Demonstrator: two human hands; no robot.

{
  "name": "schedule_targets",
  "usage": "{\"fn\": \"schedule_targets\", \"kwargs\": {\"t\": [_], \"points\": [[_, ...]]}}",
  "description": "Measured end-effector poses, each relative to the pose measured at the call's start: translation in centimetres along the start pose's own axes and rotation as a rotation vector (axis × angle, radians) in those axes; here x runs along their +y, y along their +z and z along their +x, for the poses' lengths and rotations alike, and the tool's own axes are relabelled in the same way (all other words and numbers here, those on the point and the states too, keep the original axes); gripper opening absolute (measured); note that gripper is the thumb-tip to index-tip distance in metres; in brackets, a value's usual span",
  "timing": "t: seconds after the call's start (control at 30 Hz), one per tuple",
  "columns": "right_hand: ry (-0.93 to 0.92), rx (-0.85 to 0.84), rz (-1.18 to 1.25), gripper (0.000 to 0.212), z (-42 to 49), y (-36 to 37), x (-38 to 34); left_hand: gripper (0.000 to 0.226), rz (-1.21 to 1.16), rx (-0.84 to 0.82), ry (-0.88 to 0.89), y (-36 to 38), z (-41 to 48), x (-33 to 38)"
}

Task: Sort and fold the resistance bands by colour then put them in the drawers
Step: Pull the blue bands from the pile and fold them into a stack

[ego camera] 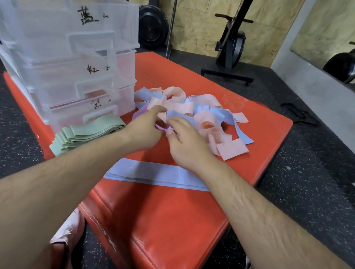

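Purple band (140,112) beneath pile (199,112) beside drawers (79,65)

black handwriting stands on the fronts of three clear drawers. the tall drawer (50,27) bears the chinese character 蓝, with a small mark beside it too faint to read. the drawer below it (67,72) bears 红 and the number 15. the next drawer down (118,97) bears a blurred character and what looks like 10. white print on the front of the red box (159,233) is unreadable.
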State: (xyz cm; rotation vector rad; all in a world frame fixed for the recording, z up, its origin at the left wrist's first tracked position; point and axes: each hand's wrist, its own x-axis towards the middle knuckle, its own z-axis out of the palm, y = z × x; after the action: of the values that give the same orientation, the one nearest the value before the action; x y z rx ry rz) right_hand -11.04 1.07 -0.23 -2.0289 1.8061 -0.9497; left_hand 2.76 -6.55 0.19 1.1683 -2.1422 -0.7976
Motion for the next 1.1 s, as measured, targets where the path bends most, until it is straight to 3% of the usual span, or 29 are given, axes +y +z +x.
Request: {"fn": "schedule_targets", "kwargs": {"t": [0.1,0.2,0.27,0.4,0.57,0.63,0.7,0.8,0.93,1.1], "points": [[-0.122,0.025,0.074,0.035,-0.4,-0.3,-1.7,0.071,0.011,0.053,0.076,-1.7,-0.7,1.1],[-0.155,0.085,0.17,0.031,-0.9,-0.7,-2.9,0.024,0.227,0.097,0.208,-3.2,-1.3,2.0],[-0.07,0.093,0.26,0.031,-1.0,-1.0,-2.9,0.006,0.257,0.09,0.217,-3.6,-1.5,1.7],[0.064,0.11,0.296,0.03,-0.7,-1.2,-2.0,0.011,0.142,0.082,0.076,-3.9,-1.6,1.5],[0.116,0.097,0.312,0.018,-0.3,-1.3,-1.5,0.017,-0.139,0.206,0.053,-4.8,-2.0,2.8],[0.124,0.143,0.286,0.007,0.1,-1.6,-1.4,0.026,-0.295,0.182,0.011,-5.2,-2.2,3.3],[0.112,0.154,0.276,0.011,0.4,-2.0,-1.3,0.033,-0.381,0.165,0.002,-5.7,-2.3,3.6],[0.098,0.124,0.307,0.02,0.5,-2.4,-1.3,0.035,-0.429,0.182,-0.022,-6.0,-2.5,4.0],[0.07,0.149,0.387,0.01,0.7,-2.7,-1.8,0.032,-0.505,0.172,-0.048,-6.4,-2.5,3.9],[0.048,0.076,0.473,0.015,0.5,-3.7,-2.4,0.028,-0.578,0.17,-0.068,-7.1,-2.6,3.5]]}}
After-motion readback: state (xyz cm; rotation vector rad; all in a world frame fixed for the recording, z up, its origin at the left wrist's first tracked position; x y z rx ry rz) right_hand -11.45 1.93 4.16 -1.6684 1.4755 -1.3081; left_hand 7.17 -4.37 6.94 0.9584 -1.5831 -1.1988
